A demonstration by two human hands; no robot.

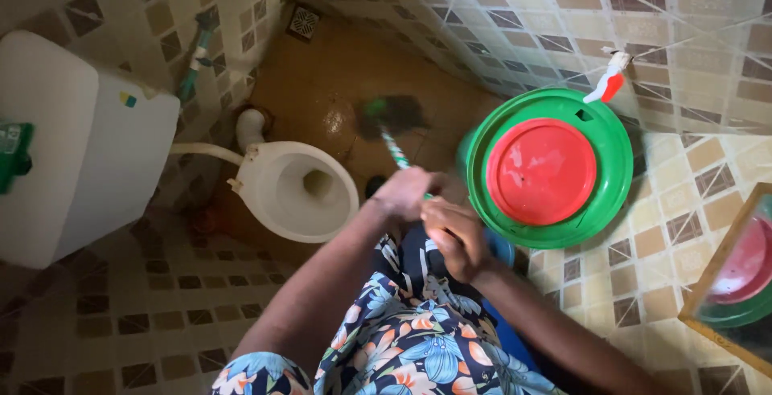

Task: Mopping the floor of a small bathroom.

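Both hands, left hand [408, 192] and right hand [452, 230], grip the striped handle [394, 150] of a light, stiff brush [392, 114], low on its shaft, beside the toilet bowl [301, 190].

Open brown floor [322, 81] lies hemmed between toilet bowl [297, 190] and green-lidded barrel [551, 168].

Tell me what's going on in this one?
A person stands in a tiled bathroom, looking down. Both hands grip a striped brush handle: the left hand higher up the handle, the right hand just below it. The brush head is down on the brown floor beside the white toilet, and looks blurred. To the right sits a green bin with a red lid, under a wall tap.
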